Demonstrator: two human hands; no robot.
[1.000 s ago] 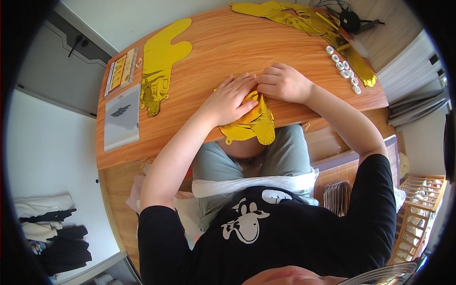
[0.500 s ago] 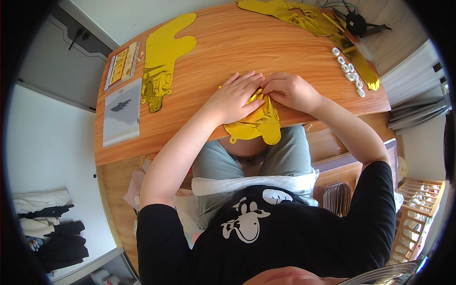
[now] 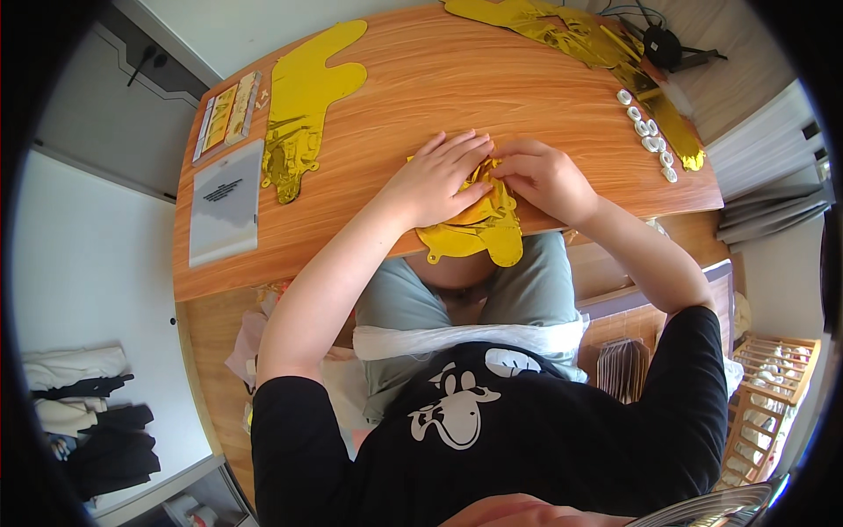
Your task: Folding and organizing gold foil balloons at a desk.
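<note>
A crumpled gold foil balloon [image 3: 474, 235] lies at the table's near edge, its rounded lower end hanging over my lap. My left hand [image 3: 436, 183] rests flat across its upper left part, fingers stretched out and thumb spread to the right. At the balloon's upper right edge, my right hand [image 3: 549, 180] pinches the foil between thumb and fingertips. Both hands hide much of the balloon's upper part.
On the left lie a flat gold foil balloon [image 3: 307, 97], a clear plastic sleeve [image 3: 226, 211] and a printed package [image 3: 226, 114]. More gold foil balloons [image 3: 562, 39] stretch along the far right, near several white ribbon rolls [image 3: 650, 127] and a black device [image 3: 663, 46].
My right hand has shifted slightly to the right, and its fingers have moved a little along the foil's edge. My left hand stays pressed on the balloon.
</note>
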